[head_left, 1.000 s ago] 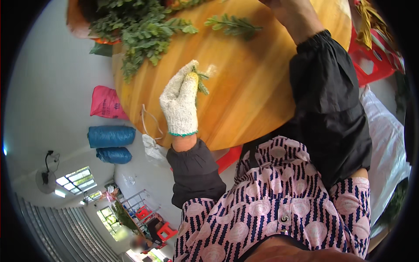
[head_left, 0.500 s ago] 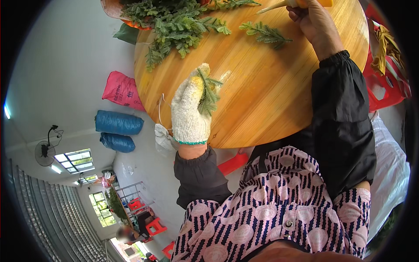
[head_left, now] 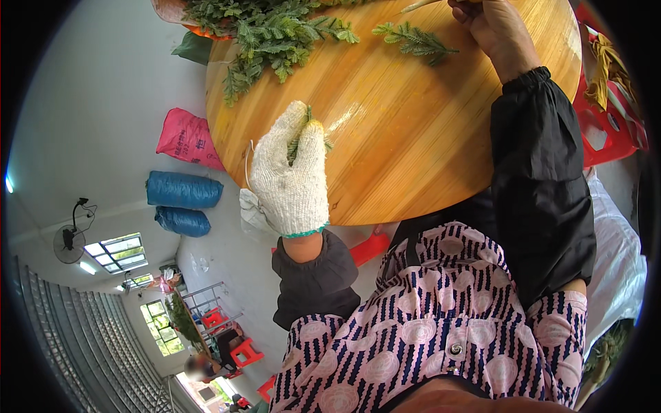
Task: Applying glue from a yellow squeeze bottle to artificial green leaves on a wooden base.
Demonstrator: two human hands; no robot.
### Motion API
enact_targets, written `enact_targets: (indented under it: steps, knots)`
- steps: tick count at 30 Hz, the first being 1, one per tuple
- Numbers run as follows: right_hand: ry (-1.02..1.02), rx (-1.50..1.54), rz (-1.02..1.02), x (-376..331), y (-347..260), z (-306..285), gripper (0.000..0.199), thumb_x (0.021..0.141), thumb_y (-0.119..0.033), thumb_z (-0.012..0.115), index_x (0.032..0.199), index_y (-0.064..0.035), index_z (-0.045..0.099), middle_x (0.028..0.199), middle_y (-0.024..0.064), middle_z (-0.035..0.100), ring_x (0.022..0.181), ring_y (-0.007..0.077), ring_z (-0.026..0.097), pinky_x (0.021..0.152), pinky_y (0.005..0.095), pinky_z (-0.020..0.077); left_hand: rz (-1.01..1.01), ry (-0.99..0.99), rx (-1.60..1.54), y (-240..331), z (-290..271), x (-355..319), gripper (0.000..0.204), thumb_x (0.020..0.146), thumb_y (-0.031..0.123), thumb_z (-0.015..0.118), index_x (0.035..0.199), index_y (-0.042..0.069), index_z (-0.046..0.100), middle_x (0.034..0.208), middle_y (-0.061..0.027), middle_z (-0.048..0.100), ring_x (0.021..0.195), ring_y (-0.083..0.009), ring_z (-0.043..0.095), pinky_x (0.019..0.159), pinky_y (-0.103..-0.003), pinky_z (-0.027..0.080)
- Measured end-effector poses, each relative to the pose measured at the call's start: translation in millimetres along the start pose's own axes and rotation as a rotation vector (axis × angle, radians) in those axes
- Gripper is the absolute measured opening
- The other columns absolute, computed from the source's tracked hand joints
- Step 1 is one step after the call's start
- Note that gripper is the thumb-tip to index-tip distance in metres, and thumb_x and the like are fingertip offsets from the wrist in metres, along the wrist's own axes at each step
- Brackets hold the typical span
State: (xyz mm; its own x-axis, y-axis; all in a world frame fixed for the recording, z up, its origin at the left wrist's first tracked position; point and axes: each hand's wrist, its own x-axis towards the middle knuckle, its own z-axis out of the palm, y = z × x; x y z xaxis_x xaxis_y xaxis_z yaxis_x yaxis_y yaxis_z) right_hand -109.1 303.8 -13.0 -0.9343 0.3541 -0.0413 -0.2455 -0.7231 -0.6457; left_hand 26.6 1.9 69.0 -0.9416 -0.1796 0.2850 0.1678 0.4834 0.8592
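Observation:
My left hand (head_left: 292, 182), in a white knitted glove with a green cuff edge, is closed on a small green fir sprig (head_left: 293, 149). Most of that sprig is hidden behind the fingers. At the top edge, my bare right hand (head_left: 494, 33) grips a squeeze bottle (head_left: 418, 6), whose pale pointed nozzle sticks out to the left; its body is nearly all out of the picture. One loose fir sprig (head_left: 416, 42) lies on the round wooden table (head_left: 420, 138), left of my right hand. A heap of fir sprigs (head_left: 272, 40) covers the table's far left.
Left of the table are a pink sack (head_left: 189, 140) and two blue rolled bundles (head_left: 184, 190). A red stool (head_left: 602, 134) holding cloths stands at the right. White plastic sheeting (head_left: 613, 255) lies beside my right arm. Another person (head_left: 200, 368) sits far off at lower left.
My left hand has turned, so its back now hides most of the sprig. The table and its contents sit slightly higher in view, and the bottle has slipped mostly out of the picture.

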Motion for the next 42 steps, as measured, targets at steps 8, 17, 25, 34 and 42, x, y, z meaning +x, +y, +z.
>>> enact_targets:
  steps: [8,17,25,34,42]
  knots:
    - [0.019,-0.005,0.009,-3.4,-1.0,0.8,0.019,0.090,-0.025,0.076,0.089,-0.0139,0.061,0.074,0.0015,0.062,0.065,0.0145,0.058,0.059,0.0279,0.0427,0.300,0.007,0.191,-16.2,1.1,-0.3,0.046,0.085,0.002,0.077,0.130,0.001,0.068,0.091,-0.0100,0.065,0.084,-0.0219,0.065,0.094,-0.040,0.054]
    - [0.098,-0.033,0.012,1.4,2.9,2.5,0.017,0.090,-0.024,0.075,0.091,-0.0123,0.062,0.076,0.0038,0.064,0.065,0.0161,0.060,0.057,0.0278,0.0441,0.704,0.050,0.762,-22.6,0.4,-3.0,0.061,0.079,0.009,0.081,0.138,0.009,0.065,0.085,-0.0076,0.061,0.081,-0.0283,0.058,0.119,-0.058,0.030]
    - [0.044,-0.009,0.027,5.8,11.0,0.6,0.017,0.091,-0.023,0.076,0.093,-0.0124,0.062,0.077,0.0034,0.064,0.067,0.0154,0.060,0.057,0.0272,0.0448,0.980,0.176,0.791,-47.9,4.0,-5.6,0.053,0.093,0.020,0.071,0.144,0.009,0.059,0.107,-0.0092,0.064,0.101,-0.0327,0.058,0.119,-0.063,0.027]
    - [0.051,-0.018,-0.001,2.1,2.9,2.2,0.020,0.090,-0.024,0.077,0.095,-0.0125,0.061,0.078,0.0035,0.063,0.066,0.0147,0.059,0.058,0.0264,0.0437,0.965,0.123,0.651,-65.5,11.7,2.8,0.044,0.093,0.020,0.073,0.134,0.004,0.067,0.110,-0.0140,0.068,0.104,-0.0312,0.064,0.119,-0.055,0.033]
    - [0.102,0.158,-0.199,7.2,-7.6,-7.6,0.019,0.089,-0.022,0.078,0.090,-0.0129,0.061,0.077,0.0029,0.063,0.066,0.0146,0.057,0.059,0.0286,0.0414,0.936,0.027,0.363,-23.5,79.2,94.8,0.038,0.087,0.013,0.075,0.126,0.015,0.074,0.093,-0.0041,0.073,0.085,-0.0236,0.065,0.102,-0.056,0.043]
